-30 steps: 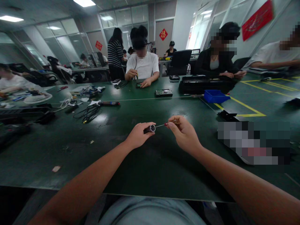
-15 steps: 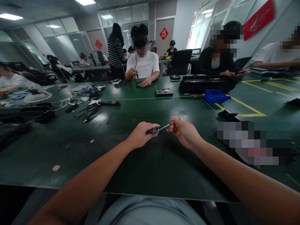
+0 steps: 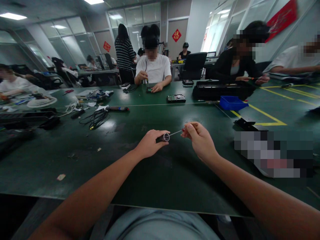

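My left hand (image 3: 151, 143) is closed around a small dark cylinder with a pale ring-shaped end (image 3: 166, 137), and that end faces right. In my right hand (image 3: 198, 137) is a screwdriver with a thin metal shaft (image 3: 175, 133); its reddish handle is mostly hidden by my fingers. The shaft's tip reaches the cylinder's open end. I cannot tell how deep the tip goes. Both hands are above the green table (image 3: 140, 180).
A pixelated patch covers something at right, beside a black part (image 3: 246, 125). Farther back are a blue bin (image 3: 233, 103), a hard drive (image 3: 176, 98), a long black casing (image 3: 220, 90) and a corded electric screwdriver (image 3: 117, 109). Several people sit around; one opposite works on a small board.
My right hand has turned, its back now showing more, and its fingers cover more of the red handle. The cylinder has tilted slightly in my left hand. The view has shifted a little.
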A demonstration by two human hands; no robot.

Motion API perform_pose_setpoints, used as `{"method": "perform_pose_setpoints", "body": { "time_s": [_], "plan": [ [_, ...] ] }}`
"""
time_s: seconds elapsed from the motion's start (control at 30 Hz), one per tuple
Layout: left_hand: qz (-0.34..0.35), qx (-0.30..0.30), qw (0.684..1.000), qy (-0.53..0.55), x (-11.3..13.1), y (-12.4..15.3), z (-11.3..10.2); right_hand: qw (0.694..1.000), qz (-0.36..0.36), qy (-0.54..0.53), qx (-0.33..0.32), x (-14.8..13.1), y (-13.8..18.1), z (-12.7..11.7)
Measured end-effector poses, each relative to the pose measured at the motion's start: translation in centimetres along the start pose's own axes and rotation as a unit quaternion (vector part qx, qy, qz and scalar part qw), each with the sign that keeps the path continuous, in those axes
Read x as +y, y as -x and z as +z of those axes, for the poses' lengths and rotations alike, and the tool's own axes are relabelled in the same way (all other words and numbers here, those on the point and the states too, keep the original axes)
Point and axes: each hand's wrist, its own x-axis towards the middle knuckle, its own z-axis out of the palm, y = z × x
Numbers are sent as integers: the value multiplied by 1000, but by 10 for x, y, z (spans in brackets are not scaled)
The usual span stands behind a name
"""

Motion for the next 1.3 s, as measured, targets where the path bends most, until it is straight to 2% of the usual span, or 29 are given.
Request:
{"method": "perform_pose_setpoints", "body": {
  "time_s": [0.17, 0.3, 0.53, 0.67, 0.8, 0.93, 1.07, 1.3],
  "plan": [
    [-14, 5, 1000, -7, -3, 0, 1, 989, -29, 147, -17, -15, 3, -5],
    [-11, 8, 1000, -5, -4, 1, 2, 974, -65, 215, -20, -23, 6, -6],
    [-22, 11, 1000, -4, -5, 1, 1, 970, -122, 199, -67, -22, 10, -6],
    [-20, 9, 1000, -2, -5, 1, 2, 970, -100, 205, -85, -25, 10, -6],
    [-21, 7, 1000, -1, -5, 1, 2, 965, -89, 234, -73, -25, 10, -6],
    [-34, 8, 999, 8, -3, 1, 1, 969, -80, 217, -81, -21, 9, -7],
    [-37, 8, 999, 9, -4, 1, 1, 971, -80, 205, -94, -18, 9, -7],
    [-32, 2, 999, 4, -2, 0, 0, 966, -95, 226, -82, -17, 10, -7]
  ]
}}
